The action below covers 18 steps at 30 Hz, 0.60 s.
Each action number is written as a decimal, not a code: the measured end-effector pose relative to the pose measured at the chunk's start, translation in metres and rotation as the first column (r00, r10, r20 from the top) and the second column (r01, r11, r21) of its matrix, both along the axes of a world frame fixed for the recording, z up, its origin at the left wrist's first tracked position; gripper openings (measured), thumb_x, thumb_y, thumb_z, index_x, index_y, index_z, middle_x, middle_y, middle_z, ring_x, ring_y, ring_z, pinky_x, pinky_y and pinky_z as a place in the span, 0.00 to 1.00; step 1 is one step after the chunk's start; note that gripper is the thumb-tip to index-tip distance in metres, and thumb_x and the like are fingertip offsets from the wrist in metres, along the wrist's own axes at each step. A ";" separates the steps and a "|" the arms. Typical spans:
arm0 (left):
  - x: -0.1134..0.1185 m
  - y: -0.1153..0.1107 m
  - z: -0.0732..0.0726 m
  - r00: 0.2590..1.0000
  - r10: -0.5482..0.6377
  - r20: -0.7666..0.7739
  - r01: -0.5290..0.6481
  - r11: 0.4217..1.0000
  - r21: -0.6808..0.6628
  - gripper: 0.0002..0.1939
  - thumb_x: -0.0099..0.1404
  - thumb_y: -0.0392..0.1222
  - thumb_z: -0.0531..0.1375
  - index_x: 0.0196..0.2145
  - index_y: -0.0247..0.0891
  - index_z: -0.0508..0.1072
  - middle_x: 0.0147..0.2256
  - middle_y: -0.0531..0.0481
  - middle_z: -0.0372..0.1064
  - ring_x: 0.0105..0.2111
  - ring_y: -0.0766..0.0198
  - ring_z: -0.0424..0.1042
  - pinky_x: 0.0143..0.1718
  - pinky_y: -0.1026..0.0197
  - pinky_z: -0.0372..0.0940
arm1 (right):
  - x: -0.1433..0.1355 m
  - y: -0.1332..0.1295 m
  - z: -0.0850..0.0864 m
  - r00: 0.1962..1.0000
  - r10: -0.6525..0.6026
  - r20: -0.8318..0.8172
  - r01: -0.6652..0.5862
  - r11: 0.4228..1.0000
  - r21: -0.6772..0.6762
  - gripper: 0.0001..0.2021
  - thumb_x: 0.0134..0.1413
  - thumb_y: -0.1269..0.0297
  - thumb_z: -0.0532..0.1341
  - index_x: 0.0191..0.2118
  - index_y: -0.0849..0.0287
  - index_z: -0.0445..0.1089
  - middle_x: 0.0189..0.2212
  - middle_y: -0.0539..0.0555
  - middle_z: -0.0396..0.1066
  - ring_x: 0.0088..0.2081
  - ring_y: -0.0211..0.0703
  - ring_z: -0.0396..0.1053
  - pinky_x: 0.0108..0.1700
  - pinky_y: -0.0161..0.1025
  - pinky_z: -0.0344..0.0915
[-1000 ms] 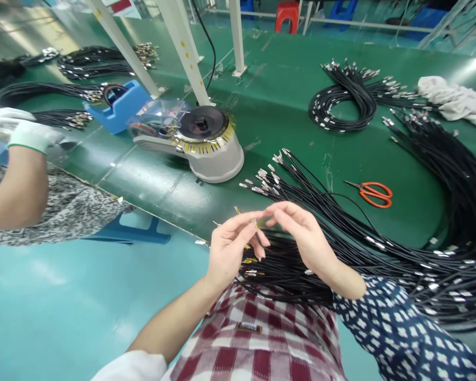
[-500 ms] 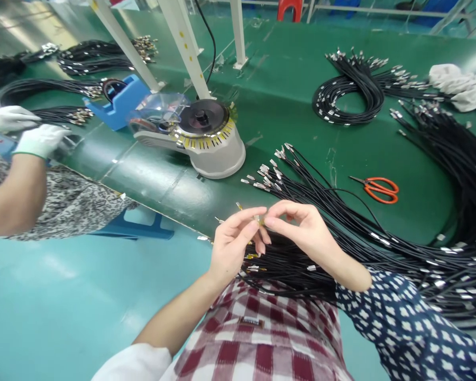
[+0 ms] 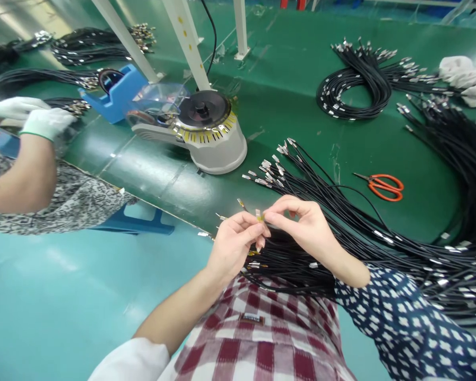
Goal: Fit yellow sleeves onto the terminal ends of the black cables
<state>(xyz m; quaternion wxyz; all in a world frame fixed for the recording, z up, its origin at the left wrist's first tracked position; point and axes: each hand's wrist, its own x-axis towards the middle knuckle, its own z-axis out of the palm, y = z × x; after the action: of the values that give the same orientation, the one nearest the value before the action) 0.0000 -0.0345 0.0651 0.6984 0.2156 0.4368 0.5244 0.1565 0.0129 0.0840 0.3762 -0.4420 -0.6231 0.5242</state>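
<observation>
My left hand [image 3: 234, 243] is closed in a pinch around a black cable near its end. The cable's small metal connector [image 3: 258, 212] sticks up past the fingertips, with a bit of yellow tape [image 3: 261, 218] at its base. From the right, my right hand [image 3: 305, 225] pinches at that tape with thumb and forefinger; its fingertips nearly meet the left ones. Under both hands lies a thick bundle of black cables [image 3: 289, 254], several with metal ends and yellow tape pieces.
A round tape dispenser [image 3: 218, 151] with yellow strips around its rim stands ahead. Orange-handled scissors [image 3: 385, 187] lie to the right. Beyond them are a coiled cable bundle [image 3: 353, 95] and a white cloth [image 3: 466, 79]. At left, a co-worker's gloved hand [image 3: 47, 123] is near a blue tape holder [image 3: 117, 95].
The metal connector now stands out more clearly above my left fingertips, and the left fingers have curled in. My right hand stays at the tape. The view has shifted slightly.
</observation>
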 end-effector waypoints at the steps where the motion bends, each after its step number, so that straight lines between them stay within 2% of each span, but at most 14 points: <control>1: 0.000 0.000 0.000 1.000 -0.006 0.011 0.006 1.000 -0.002 0.13 0.52 0.40 0.72 0.25 0.33 0.71 0.23 0.50 0.75 0.19 0.71 0.68 0.21 0.69 0.61 | -0.001 0.000 0.000 1.000 0.004 -0.004 -0.003 1.000 0.007 0.06 0.52 0.63 0.67 0.27 0.57 0.77 0.27 0.51 0.75 0.31 0.40 0.69 0.35 0.39 0.62; 6: 0.002 -0.002 -0.003 0.998 -0.017 0.063 0.017 1.000 -0.013 0.11 0.54 0.41 0.71 0.27 0.34 0.73 0.23 0.50 0.74 0.19 0.72 0.67 0.21 0.69 0.58 | -0.003 -0.002 -0.001 1.000 0.016 -0.018 -0.017 1.000 -0.008 0.07 0.54 0.63 0.66 0.27 0.58 0.76 0.27 0.50 0.73 0.31 0.39 0.68 0.39 0.40 0.63; 14: 0.005 -0.006 -0.009 0.996 0.002 0.088 -0.003 1.000 0.015 0.12 0.54 0.43 0.71 0.27 0.34 0.73 0.23 0.51 0.74 0.19 0.72 0.66 0.22 0.69 0.59 | -0.001 -0.002 0.006 0.990 0.105 -0.096 -0.121 0.977 -0.174 0.15 0.55 0.53 0.66 0.27 0.59 0.72 0.22 0.51 0.70 0.30 0.41 0.68 0.39 0.43 0.66; 18: 0.005 -0.005 -0.013 0.996 -0.007 0.092 0.004 1.000 0.028 0.13 0.54 0.44 0.71 0.27 0.35 0.73 0.22 0.51 0.73 0.19 0.72 0.65 0.21 0.69 0.57 | -0.001 0.000 0.003 0.980 0.158 -0.117 -0.175 0.972 -0.154 0.15 0.56 0.53 0.65 0.27 0.59 0.70 0.23 0.50 0.69 0.29 0.40 0.68 0.39 0.42 0.66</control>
<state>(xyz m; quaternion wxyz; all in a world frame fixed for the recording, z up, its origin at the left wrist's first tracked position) 0.0054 -0.0400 0.0520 0.7163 0.2020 0.3961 0.5378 0.1555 0.0133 0.0870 0.3250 -0.3896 -0.5925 0.6257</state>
